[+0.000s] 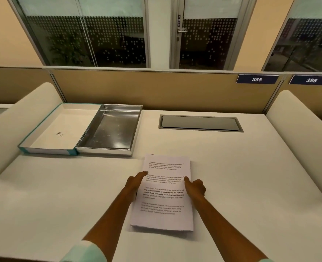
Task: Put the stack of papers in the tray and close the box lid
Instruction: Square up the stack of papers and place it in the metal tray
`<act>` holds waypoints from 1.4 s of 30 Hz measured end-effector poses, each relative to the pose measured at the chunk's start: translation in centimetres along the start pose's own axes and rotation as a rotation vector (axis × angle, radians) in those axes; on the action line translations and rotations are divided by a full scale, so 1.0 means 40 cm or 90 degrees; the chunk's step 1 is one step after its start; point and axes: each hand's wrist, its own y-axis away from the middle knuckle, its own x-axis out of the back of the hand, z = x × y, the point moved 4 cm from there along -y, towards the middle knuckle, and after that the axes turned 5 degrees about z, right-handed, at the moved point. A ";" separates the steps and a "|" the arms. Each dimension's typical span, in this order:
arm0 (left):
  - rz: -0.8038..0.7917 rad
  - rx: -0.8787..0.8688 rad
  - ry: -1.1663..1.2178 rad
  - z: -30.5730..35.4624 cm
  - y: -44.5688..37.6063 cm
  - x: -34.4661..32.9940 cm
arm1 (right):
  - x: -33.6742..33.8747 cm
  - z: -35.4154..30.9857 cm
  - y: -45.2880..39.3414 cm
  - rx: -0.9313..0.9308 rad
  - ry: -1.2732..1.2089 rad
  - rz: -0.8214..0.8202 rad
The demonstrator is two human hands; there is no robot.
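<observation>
A stack of printed white papers lies flat on the desk in front of me. My left hand grips its left edge, thumb on top, fingers hidden under the sheets. My right hand grips the right edge the same way. Beyond the papers to the left stands an open box: a shiny metal-lined tray with nothing in it, and beside it, further left, its teal-edged lid lying flung open with its white inside up.
The white desk has a recessed grey cable flap at the back. Curved white side panels rise at both ends of the desk. A tan partition with number plates 385 and 386 closes the far edge.
</observation>
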 end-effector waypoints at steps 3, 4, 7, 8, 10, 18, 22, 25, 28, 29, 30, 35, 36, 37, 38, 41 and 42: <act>-0.012 0.032 0.020 0.015 -0.010 0.004 | -0.003 -0.010 0.000 -0.022 0.005 0.011; -0.018 0.038 0.018 0.020 -0.015 0.004 | -0.004 -0.013 0.000 -0.026 0.008 0.017; -0.040 0.041 -0.004 0.028 -0.024 0.002 | -0.006 -0.021 0.000 -0.041 0.022 0.028; -0.043 0.040 -0.010 0.029 -0.033 0.001 | -0.008 -0.023 -0.001 -0.046 0.020 0.032; -0.043 0.042 -0.020 0.028 -0.050 -0.001 | -0.011 -0.026 -0.001 -0.056 0.014 0.037; -0.063 0.040 -0.033 0.040 -0.063 -0.003 | -0.021 -0.032 0.001 -0.092 0.006 0.066; -0.039 -0.014 -0.108 0.042 -0.038 -0.009 | -0.026 -0.032 0.009 -0.110 0.014 0.081; -0.012 -0.053 -0.152 0.042 -0.029 -0.011 | -0.034 -0.034 0.017 -0.103 0.006 0.078; -0.002 -0.064 -0.146 0.047 -0.021 -0.013 | -0.039 -0.036 0.017 -0.097 -0.027 0.075; -0.002 -0.065 -0.139 0.049 -0.020 -0.013 | -0.039 -0.037 0.015 -0.094 -0.037 0.070; -0.001 -0.066 -0.137 0.052 -0.016 -0.013 | -0.039 -0.037 0.012 -0.091 -0.045 0.064; 0.012 -0.079 -0.159 0.057 -0.011 -0.006 | -0.032 -0.035 0.011 -0.080 -0.078 0.048; 0.019 -0.082 -0.169 0.057 -0.009 -0.002 | -0.031 -0.034 0.013 -0.078 -0.084 0.046; 0.030 -0.084 -0.179 0.057 -0.011 0.002 | -0.028 -0.035 0.014 -0.075 -0.088 0.042; 0.038 -0.081 -0.188 0.057 -0.011 0.007 | -0.027 -0.038 0.015 -0.069 -0.092 0.036; 0.065 -0.079 -0.217 0.051 -0.021 0.021 | -0.024 -0.046 0.015 -0.051 -0.103 0.013; 0.071 -0.079 -0.216 0.049 -0.022 0.023 | -0.022 -0.047 0.015 -0.044 -0.100 0.010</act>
